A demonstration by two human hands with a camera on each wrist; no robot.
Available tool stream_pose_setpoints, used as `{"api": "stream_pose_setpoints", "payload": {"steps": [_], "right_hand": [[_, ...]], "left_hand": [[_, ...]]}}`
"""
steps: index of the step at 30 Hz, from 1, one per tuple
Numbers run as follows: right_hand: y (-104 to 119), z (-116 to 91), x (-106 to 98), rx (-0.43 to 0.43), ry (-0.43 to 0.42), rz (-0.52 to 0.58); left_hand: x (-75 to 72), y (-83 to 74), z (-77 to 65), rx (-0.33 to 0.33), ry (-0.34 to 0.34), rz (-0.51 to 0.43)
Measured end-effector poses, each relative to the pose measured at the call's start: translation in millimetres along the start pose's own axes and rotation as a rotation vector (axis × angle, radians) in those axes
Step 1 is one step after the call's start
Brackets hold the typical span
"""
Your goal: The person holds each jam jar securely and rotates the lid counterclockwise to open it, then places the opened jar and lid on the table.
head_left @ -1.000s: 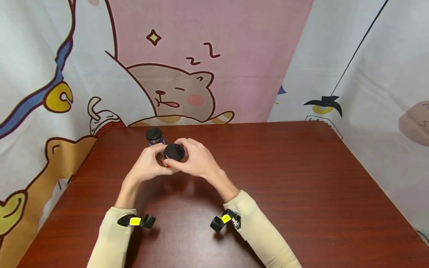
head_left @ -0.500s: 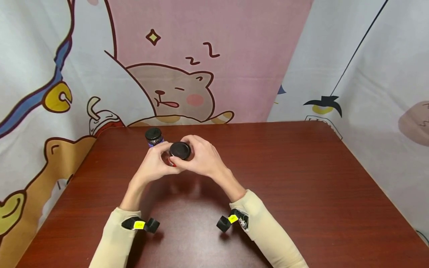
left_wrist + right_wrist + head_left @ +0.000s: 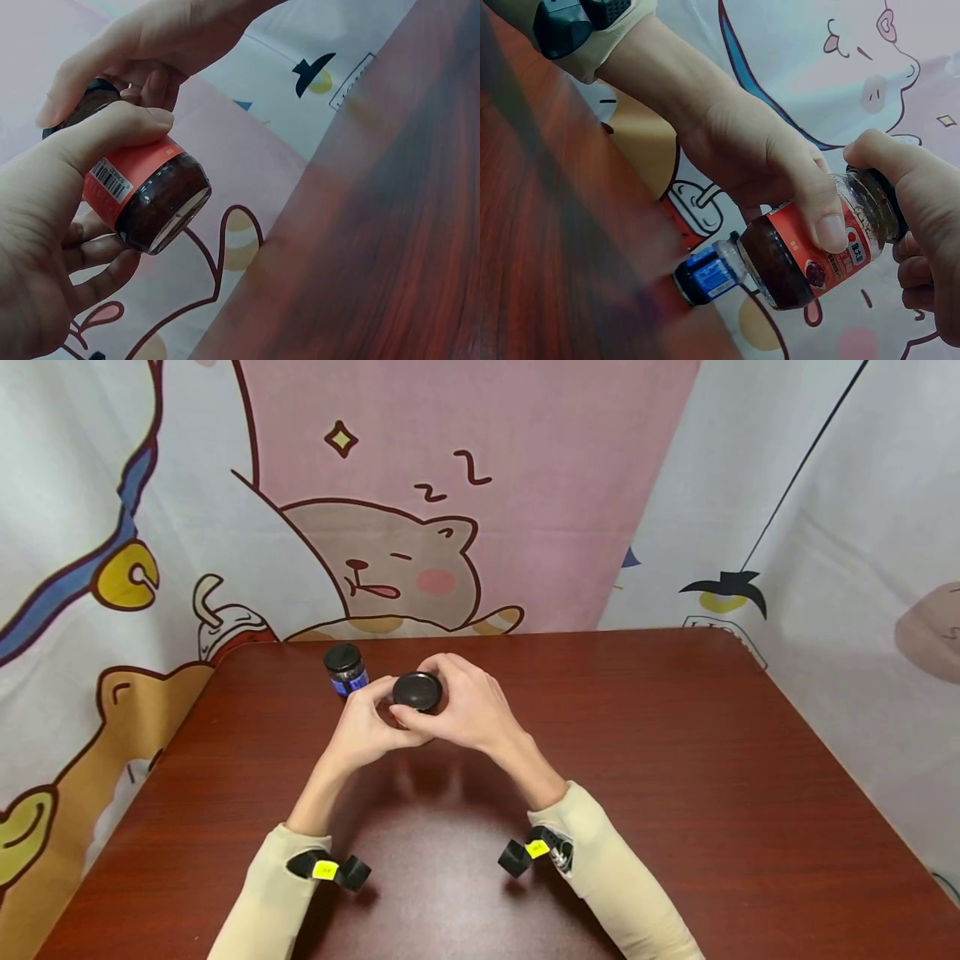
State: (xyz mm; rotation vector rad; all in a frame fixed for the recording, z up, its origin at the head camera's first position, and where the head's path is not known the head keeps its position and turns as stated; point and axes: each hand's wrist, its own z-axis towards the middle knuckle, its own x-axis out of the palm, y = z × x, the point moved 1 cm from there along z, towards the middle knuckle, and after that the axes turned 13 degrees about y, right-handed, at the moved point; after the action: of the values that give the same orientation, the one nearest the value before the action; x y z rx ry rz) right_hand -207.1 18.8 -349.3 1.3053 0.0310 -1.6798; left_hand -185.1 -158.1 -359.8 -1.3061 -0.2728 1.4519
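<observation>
A glass jar (image 3: 802,259) with a red label, dark contents and a black lid (image 3: 417,692) is held above the table between both hands. My left hand (image 3: 372,727) grips the jar's body, its thumb lying across the label in both wrist views. The fingers of my right hand (image 3: 471,706) are curled round the lid at the jar's top. In the left wrist view the jar (image 3: 146,187) is tilted, with its base toward the lower right. Behind the left hand a second jar (image 3: 347,670), with a blue label and a black lid, stands upright on the table.
The brown wooden table (image 3: 675,760) spreads under both arms. A cartoon-printed cloth (image 3: 555,493) hangs along its back edge and sides. Small black cameras with yellow tags sit on both wrists.
Both hands have moved right together with the red-labelled jar, and slightly away from the person. More of the blue-labelled jar shows now. The grip on the jar and lid looks much the same.
</observation>
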Motion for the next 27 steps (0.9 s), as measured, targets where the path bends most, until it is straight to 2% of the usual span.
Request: {"api": "stream_pose_setpoints", "payload": {"steps": [3,11,20,27], "right_hand": [[3,-2,-6,-0.01,-0.01,-0.014],[5,-6,-18,-0.035,-0.047,-0.05],[-3,-11,-27,-0.043,-0.057,-0.057],[-12,-20,-39,-0.023,-0.059,-0.072]], "left_hand": [[1.0,-11.2,0.7,0.02,-0.004,-0.02],[13.0,16.1,8.2,0.038,-0.029,-0.076],[22.6,14.4,16.4,0.025,-0.024,-0.092],[35.8,7.1,27.8,0.008,-0.03,-0.057]]}}
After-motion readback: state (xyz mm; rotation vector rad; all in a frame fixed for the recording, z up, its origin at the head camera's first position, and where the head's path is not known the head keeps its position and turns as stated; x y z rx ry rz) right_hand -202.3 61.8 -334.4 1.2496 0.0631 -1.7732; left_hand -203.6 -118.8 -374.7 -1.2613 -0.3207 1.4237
